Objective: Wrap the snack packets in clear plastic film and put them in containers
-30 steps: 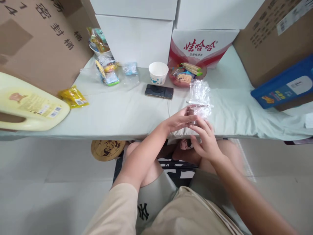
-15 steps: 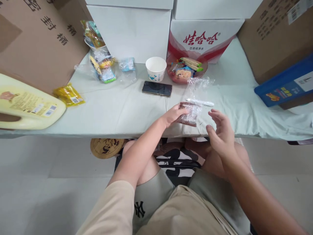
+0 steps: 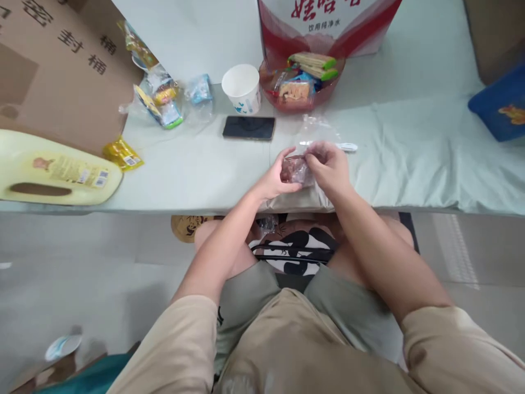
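Note:
Near the table's front edge, my left hand (image 3: 271, 179) is closed around the left side of a brown block in clear plastic wrap (image 3: 292, 170), thumb on the near side. My right hand (image 3: 331, 168) pinches the wrap at the block's right side with its fingertips, which partly hide it. Behind the hands lies a clear plastic bag (image 3: 316, 128). A slim white pen-like tool (image 3: 348, 147) pokes out beyond my right fingers, apparently resting on the table. Just past the left hand is a black phone (image 3: 249, 127), lying flat.
A white paper cup (image 3: 241, 90) and a pinkish clear bowl (image 3: 301, 101) of wrapped snacks stand behind the phone. Plastic wrappers (image 3: 168, 112) lie at left, near a yellow packet (image 3: 123, 154) and a yellow jug (image 3: 57, 191). Cartons line the back; a blue box (image 3: 500, 104) is at right.
My right hand has moved left from the open air and now pinches the wrap. The left hand's grip has shifted around the block. The camera view has tilted downward.

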Tool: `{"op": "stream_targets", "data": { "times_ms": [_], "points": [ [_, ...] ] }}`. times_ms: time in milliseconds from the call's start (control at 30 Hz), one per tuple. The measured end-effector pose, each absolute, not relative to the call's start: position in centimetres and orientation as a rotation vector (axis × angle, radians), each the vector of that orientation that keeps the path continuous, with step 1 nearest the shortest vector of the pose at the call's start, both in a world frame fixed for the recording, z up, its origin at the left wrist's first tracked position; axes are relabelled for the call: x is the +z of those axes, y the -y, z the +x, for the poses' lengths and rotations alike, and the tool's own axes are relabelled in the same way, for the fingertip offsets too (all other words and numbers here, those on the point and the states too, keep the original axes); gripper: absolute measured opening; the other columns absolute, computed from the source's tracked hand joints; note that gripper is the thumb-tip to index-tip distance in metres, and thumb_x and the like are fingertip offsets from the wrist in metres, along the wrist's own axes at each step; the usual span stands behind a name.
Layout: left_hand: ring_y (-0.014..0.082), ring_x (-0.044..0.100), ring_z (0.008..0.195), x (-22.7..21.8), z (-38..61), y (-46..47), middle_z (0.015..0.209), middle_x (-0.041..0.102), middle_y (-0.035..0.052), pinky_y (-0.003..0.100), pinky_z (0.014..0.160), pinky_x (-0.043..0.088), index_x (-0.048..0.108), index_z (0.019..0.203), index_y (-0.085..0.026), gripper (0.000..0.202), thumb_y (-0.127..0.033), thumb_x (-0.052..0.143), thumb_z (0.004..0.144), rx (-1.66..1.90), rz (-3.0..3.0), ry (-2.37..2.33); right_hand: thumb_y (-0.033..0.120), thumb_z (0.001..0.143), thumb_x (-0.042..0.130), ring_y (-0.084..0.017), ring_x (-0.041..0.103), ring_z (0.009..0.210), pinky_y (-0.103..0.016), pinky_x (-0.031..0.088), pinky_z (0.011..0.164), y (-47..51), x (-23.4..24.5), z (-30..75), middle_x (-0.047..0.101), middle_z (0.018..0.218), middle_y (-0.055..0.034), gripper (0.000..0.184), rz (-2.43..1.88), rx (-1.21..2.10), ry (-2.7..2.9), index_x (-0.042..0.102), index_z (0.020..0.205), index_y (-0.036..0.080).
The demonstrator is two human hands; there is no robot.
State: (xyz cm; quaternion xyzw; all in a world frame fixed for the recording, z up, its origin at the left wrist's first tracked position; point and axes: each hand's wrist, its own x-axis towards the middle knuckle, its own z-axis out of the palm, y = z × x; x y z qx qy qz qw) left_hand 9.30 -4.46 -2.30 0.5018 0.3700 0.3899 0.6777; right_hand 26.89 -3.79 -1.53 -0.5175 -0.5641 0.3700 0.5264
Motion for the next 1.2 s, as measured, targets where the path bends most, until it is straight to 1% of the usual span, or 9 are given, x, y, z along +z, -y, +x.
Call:
{"op": "stream_targets", "data": {
  "times_ms": [100,233,467,600,700,900,1000,1067,1200],
  "points": [
    [0.0301,0.062,0.125,-2.7,10.1,4.7,0.126,0.067,0.0089,0.044,0.110,0.047,0.061,0.126,-0.021,0.065,-0.032,0.086,0.067,0.925,1.150,-0.944,0.026,0.082,0.062,-0.021,0.066,0.079,-0.043,0.057,0.088,4.1,-1.7,26.5,0.069,0.081,-0.0019,0.005,-1.229,0.851,1.350,0.066,0.085,0.023],
    [0.0268,0.067,0.120,-2.0,11.0,4.7,0.111,0.072,0.0052,0.042,0.108,0.050,0.065,0.114,-0.019,0.034,-0.027,0.069,0.081,1.010,0.905,-1.058,0.025,0.087,0.058,-0.023,0.070,0.091,-0.044,0.056,0.092,3.8,-1.5,26.2,0.073,0.094,-0.0047,0.012,-1.141,0.826,1.349,0.067,0.094,0.022],
    [0.0186,0.071,0.084,-0.5,11.3,4.4,0.091,0.071,0.0033,0.029,0.072,0.060,0.065,0.108,-0.020,0.019,-0.028,0.062,0.091,1.064,0.701,-1.120,0.009,0.079,0.048,-0.024,0.071,0.105,-0.044,0.054,0.099,3.5,-1.0,26.4,0.078,0.108,-0.0059,0.038,-1.113,0.676,1.487,0.074,0.103,0.023],
    [0.0154,0.068,0.078,-0.8,11.0,4.3,0.098,0.070,0.0018,0.026,0.066,0.058,0.063,0.117,-0.026,0.028,-0.030,0.067,0.090,1.102,0.697,-1.093,0.006,0.080,0.045,-0.026,0.070,0.110,-0.046,0.051,0.103,3.8,-0.9,27.2,0.078,0.110,-0.0058,0.042,-1.125,0.593,1.740,0.079,0.096,0.025],
    [0.0150,0.069,0.078,-0.8,10.7,4.3,0.104,0.069,0.0002,0.025,0.065,0.058,0.058,0.127,-0.032,0.041,-0.026,0.068,0.088,1.174,0.656,-1.048,0.005,0.082,0.046,-0.030,0.062,0.127,-0.052,0.046,0.108,4.4,-0.4,27.8,0.076,0.121,-0.0047,0.044,-1.197,0.493,1.974,0.081,0.096,0.027],
    [0.0160,0.067,0.076,-0.4,10.3,4.5,0.105,0.068,0.0039,0.026,0.061,0.056,0.057,0.115,-0.025,0.029,-0.042,0.058,0.092,1.201,0.589,-0.884,0.002,0.081,0.047,-0.037,0.034,0.154,-0.064,0.036,0.114,6.2,-0.6,29.0,0.055,0.157,0.0000,0.067,-1.389,0.376,2.289,0.070,0.135,0.034],
    [0.0153,0.068,0.086,-0.7,10.4,4.8,0.110,0.066,0.0018,0.027,0.074,0.057,0.051,0.122,-0.028,0.050,-0.025,0.077,0.079,1.189,0.676,-0.901,0.003,0.080,0.045,-0.039,0.027,0.157,-0.069,0.034,0.114,6.8,-1.6,29.5,0.040,0.168,-0.0024,0.079,-1.355,0.448,2.394,0.052,0.153,0.032],
    [0.0162,0.067,0.092,-1.1,10.6,4.9,0.110,0.065,0.0011,0.031,0.083,0.056,0.048,0.126,-0.030,0.066,-0.014,0.081,0.071,1.174,0.733,-0.949,0.005,0.082,0.043,-0.037,0.031,0.156,-0.067,0.036,0.115,6.9,-2.2,29.6,0.041,0.168,-0.0054,0.075,-1.312,0.498,2.335,0.052,0.153,0.028],
    [0.0181,0.065,0.096,-2.0,10.9,5.0,0.112,0.061,0.0013,0.036,0.089,0.055,0.043,0.129,-0.032,0.074,-0.012,0.081,0.068,1.177,0.875,-1.039,0.009,0.086,0.039,-0.028,0.056,0.137,-0.049,0.044,0.115,5.8,-2.6,29.9,0.063,0.147,-0.0116,0.054,-1.329,0.382,2.038,0.066,0.132,0.020]
  ]
}}
